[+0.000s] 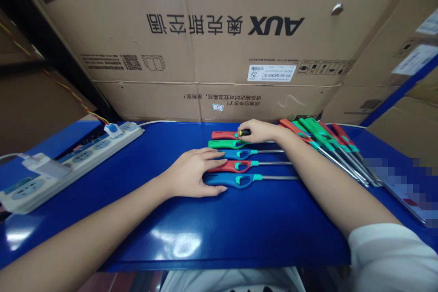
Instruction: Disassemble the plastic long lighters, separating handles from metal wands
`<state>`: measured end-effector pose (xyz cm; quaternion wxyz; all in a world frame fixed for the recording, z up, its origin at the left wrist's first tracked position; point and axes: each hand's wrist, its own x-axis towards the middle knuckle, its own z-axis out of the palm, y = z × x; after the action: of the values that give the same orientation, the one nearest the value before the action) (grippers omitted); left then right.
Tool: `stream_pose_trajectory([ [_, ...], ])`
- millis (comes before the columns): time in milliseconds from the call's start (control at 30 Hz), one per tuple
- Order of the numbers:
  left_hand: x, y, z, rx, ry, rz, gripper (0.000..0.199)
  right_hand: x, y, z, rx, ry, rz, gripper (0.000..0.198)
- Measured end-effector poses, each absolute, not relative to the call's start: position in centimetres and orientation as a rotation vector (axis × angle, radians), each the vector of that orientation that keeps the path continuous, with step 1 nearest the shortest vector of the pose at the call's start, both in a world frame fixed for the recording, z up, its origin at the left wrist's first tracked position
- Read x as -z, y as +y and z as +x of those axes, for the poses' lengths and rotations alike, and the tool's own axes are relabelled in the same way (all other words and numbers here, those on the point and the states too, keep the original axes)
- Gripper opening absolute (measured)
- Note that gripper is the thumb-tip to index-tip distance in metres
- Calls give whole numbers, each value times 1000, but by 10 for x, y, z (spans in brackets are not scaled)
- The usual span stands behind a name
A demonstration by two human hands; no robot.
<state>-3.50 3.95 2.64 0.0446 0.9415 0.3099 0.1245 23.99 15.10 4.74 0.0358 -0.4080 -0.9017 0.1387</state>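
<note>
Several long-nosed gas lighters lie side by side in a row, handles to the left and metal tubes to the right. From the back come a red lighter [224, 135], a green lighter [222, 144] and a blue lighter [236, 154]; nearer me are a second red lighter [232, 166] and a second blue lighter [236, 181]. My left hand [191, 173] rests over the near handles, fingers spread and thumb on the nearest one. Closed at the back red lighter, my right hand [257, 131] grips a small black-and-yellow screwdriver-like tool [245, 132], its tip hidden.
A pile of more lighters [321, 132] lies at the back right of the blue table [164, 232]. To the left stands a white power strip [92, 159] with plugs and cables. A large cardboard box [205, 54] forms the back wall.
</note>
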Motion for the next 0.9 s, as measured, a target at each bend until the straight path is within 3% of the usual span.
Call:
stream_pose_trajectory([
  [100, -24, 43, -37, -428, 1032, 2845, 89, -56, 144, 238, -493, -2815, -1266, 22],
  [233, -17, 49, -41, -223, 1097, 2800, 111, -63, 135, 230, -480, -2834, -1312, 30],
  [533, -9, 28, -18, -102, 1277, 2633, 111, -64, 134, 229, -472, -2880, -1282, 24],
  [900, -8, 16, -7, -351, 1280, 2560, 107, -75, 130, 221, -201, -2695, -1115, 18],
])
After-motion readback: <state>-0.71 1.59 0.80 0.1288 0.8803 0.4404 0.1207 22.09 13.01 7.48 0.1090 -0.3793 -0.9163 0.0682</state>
